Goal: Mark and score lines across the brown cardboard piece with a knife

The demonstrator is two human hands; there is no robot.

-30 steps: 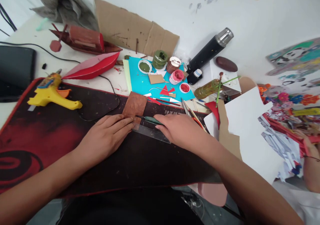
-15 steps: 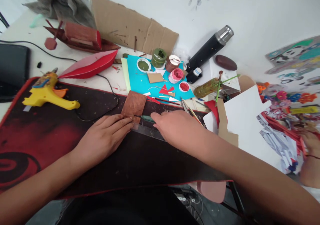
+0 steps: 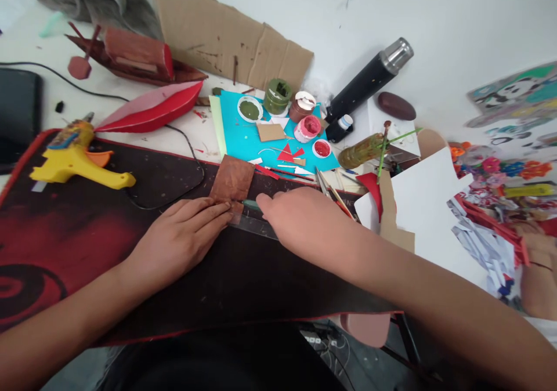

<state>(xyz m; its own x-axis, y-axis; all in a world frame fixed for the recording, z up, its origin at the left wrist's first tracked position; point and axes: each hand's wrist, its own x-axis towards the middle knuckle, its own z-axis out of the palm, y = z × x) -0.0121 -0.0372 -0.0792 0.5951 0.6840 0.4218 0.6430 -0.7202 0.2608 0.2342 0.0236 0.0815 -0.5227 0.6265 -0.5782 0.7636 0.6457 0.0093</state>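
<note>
My left hand [image 3: 183,231] lies flat with its fingers stretched out, pressing a clear ruler [image 3: 257,227] down over the lower end of a brown-painted cardboard piece [image 3: 234,179]. Closed around a craft knife [image 3: 250,205] with a green handle, my right hand [image 3: 304,220] is just right of the left fingertips. The knife's tip is at the cardboard along the ruler's upper side; the blade itself is hard to make out. Under both hands lies a black and red desk mat [image 3: 209,286].
To the left are a yellow glue gun [image 3: 82,165] and a red paper boat [image 3: 152,109]. Behind stand open paint jars [image 3: 277,98] on blue paper [image 3: 235,141], and a black flask [image 3: 361,83]. Scissors [image 3: 323,183] lie right of the paper. Another person's hand [image 3: 535,243] is at far right.
My right hand and the craft knife have shifted slightly left, toward the left fingertips. My left hand still presses the ruler. The view has tilted a little.
</note>
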